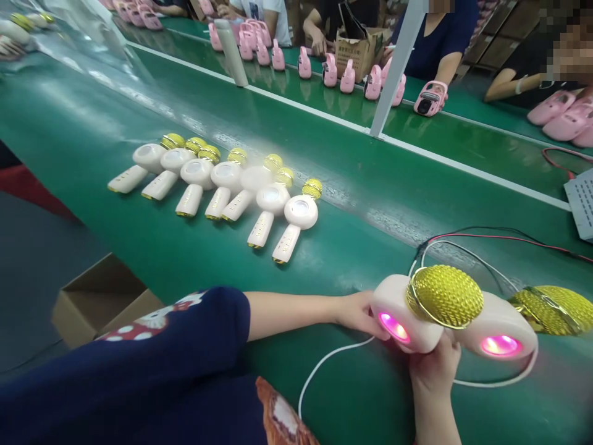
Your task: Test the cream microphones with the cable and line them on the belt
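Note:
Two cream toy microphones with gold mesh heads are held low at the right, each with a pink light glowing in its round body. My left hand point(357, 313) grips the side of the left microphone point(402, 321), whose gold head point(445, 295) points up. My right hand point(433, 371) comes up from below and closes around the underside where the two bodies meet, holding the right microphone point(503, 334). A white cable point(324, 364) runs from them across the belt. Most of both hands' fingers are hidden behind the toys.
Several identical unlit microphones point(222, 185) lie in a row on the green conveyor belt point(139, 111). An open cardboard box point(102, 296) sits below the belt's near edge. Black and red wires point(509, 238) trail right. Other people handle pink toys point(430, 97) across the belt.

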### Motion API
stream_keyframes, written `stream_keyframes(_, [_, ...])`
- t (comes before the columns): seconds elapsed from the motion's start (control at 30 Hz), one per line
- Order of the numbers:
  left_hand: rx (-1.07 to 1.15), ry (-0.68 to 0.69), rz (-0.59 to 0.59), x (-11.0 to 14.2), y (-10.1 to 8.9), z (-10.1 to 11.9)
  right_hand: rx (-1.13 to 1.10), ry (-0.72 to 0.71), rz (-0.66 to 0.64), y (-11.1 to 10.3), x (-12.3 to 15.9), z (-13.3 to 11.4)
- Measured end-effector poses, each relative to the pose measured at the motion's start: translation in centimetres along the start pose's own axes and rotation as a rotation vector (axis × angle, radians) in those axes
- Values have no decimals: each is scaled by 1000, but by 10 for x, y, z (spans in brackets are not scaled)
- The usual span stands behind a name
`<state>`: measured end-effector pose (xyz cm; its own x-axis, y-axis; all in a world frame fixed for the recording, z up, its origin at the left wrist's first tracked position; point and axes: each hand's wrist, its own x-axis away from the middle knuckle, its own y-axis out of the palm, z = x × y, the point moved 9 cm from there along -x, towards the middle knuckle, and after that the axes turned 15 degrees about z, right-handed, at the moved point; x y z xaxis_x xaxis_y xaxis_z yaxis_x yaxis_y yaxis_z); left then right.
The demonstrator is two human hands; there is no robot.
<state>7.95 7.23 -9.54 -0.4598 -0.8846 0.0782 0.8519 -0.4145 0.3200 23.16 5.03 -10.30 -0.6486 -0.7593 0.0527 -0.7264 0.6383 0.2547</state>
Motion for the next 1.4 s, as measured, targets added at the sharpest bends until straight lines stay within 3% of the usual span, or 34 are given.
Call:
stream_keyframes(0.23, [-89,50,-19,1,0,-6,-2,83,66,0,-1,4])
stream_keyframes(0.47, [39,25,2,-2,-1,0,-15,86,59,4,-2,-1])
stream_keyframes(0.57, [103,-12,52,-3,-3,4,-4,91,24,5,-2,-1])
stream_keyframes(0.73, [186,-185,102,-2,-2,-2,15,95,-62,12,3,-5])
stream_keyframes(0.97, [233,-84,119,-9,-4,26,29,86,-203,27,11,-9])
stream_keyframes(1.23, [265,-132,135,-11,-4,15,83,63,-340,29,16,4])
stream_keyframes(1.4, [243,-134,143,-11,-4,15,117,46,-363,29,15,6])
